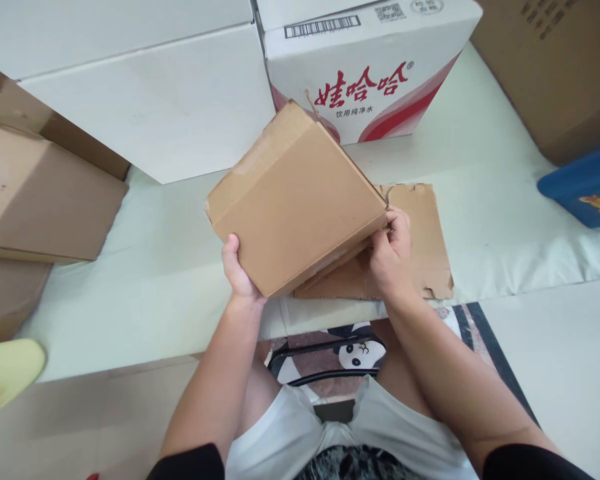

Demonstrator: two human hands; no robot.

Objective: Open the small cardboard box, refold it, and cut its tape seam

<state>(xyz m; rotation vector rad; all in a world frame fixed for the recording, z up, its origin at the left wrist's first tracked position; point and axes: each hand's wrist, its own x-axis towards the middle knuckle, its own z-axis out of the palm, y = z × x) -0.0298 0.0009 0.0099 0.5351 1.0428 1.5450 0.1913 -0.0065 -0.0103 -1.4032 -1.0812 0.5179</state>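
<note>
A brown cardboard box (300, 200) is held up tilted in front of me, its far edge close to the white printed carton. My left hand (241, 270) grips its near left corner, thumb on the face and the other fingers hidden underneath. At the right corner, my right hand (393, 253) is closed with bent fingers on the box's edge. Beneath the box, a flat cardboard piece (420, 240) with torn edges lies on the pale green cloth, partly covered by the box and my right hand.
A white carton with red lettering (365, 87) and a plain white box (155, 100) stand at the back. Brown boxes (45, 193) are stacked at left. A large brown box (560, 73) and a blue container (585, 187) sit at right. A yellow-green object (13, 370) is at lower left.
</note>
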